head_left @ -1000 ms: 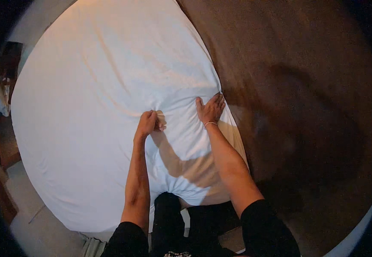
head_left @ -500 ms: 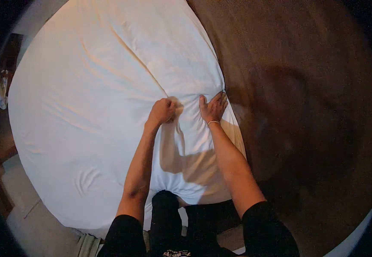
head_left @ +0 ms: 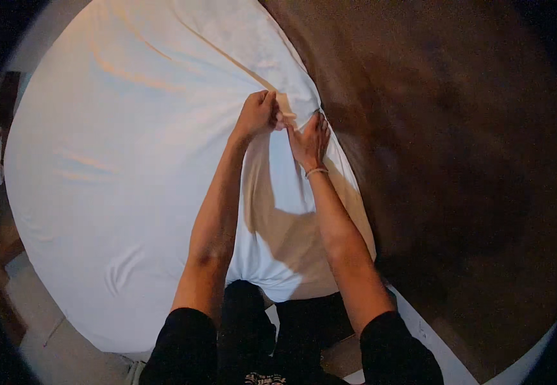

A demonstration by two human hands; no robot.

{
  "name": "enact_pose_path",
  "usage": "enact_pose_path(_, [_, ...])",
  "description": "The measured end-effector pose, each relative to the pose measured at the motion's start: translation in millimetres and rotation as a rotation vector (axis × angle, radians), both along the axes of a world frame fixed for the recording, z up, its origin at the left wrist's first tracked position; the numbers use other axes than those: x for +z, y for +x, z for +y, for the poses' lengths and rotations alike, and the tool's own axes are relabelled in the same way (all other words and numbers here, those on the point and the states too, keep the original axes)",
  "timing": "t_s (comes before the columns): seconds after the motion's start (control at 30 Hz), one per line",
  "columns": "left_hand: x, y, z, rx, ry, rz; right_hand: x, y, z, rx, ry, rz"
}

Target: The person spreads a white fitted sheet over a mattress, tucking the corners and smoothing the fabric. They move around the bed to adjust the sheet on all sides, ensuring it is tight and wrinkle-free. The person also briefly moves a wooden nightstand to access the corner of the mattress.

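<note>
A white sheet (head_left: 131, 186) covers a wide, bed-like surface, creased toward my hands. My left hand (head_left: 259, 114) is closed on a bunched fold of it, and the cloth is pulled up into ridges there. Close by on the right, my right hand (head_left: 310, 141) lies against the sheet near its right border. Its fingers are stretched toward the edge, the thumb pointing toward my left hand. The fingertips reach the line where the white cloth meets a brown panel (head_left: 451, 173). Whether they press under the edge is hard to see.
The brown panel runs along the whole right side, with a pale strip (head_left: 429, 330) below its lower edge. My dark-clad legs (head_left: 249, 321) are against the near edge of the sheet. Light floor (head_left: 54, 327) and brown wooden parts (head_left: 2, 212) show at the left.
My left hand has moved farther away and to the right with the gripped sheet, closer to my right hand. My right hand has shifted slightly farther along the edge.
</note>
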State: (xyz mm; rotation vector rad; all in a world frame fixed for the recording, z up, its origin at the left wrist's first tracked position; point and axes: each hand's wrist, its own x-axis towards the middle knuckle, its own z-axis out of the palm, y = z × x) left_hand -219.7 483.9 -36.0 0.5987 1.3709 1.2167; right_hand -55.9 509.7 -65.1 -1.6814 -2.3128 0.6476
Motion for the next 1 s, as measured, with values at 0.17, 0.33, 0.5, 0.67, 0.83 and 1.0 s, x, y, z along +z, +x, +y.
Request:
enact_pose_path(0.17, [-89.1, -55.6, 35.6, -0.271, 0.055, 0.424, 3.6, -20.1, -11.1, 0.042, 0.129, 0.16])
enact_pose_path(0.33, [-25.2, -43.5, 105.5, -0.18, -0.087, 1.09, 14.8, -31.1, -6.2, -0.044, -0.134, -0.148])
enact_pose_path(0.5, [-6.8, -16.6, 143.8, -0.037, -0.115, 1.177, -1.2, -28.9, 14.2, -0.123, -0.416, -0.302])
enact_pose_path(0.67, [-32.5, -10.3, 172.4, 0.07, 0.069, 0.935, -20.0, -30.6, 24.3, -0.168, -0.55, -0.315])
enact_pose_path(0.83, [-34.2, 0.9, 159.8, -0.016, 0.129, 0.828, -41.8, -18.2, 18.5, -0.156, -0.505, -0.2])
enact_pose_path(1.0, [-32.5, 14.6, 133.3, -0.308, 0.257, 0.946, -45.8, -15.2, 20.3, -0.152, -0.499, -0.201])
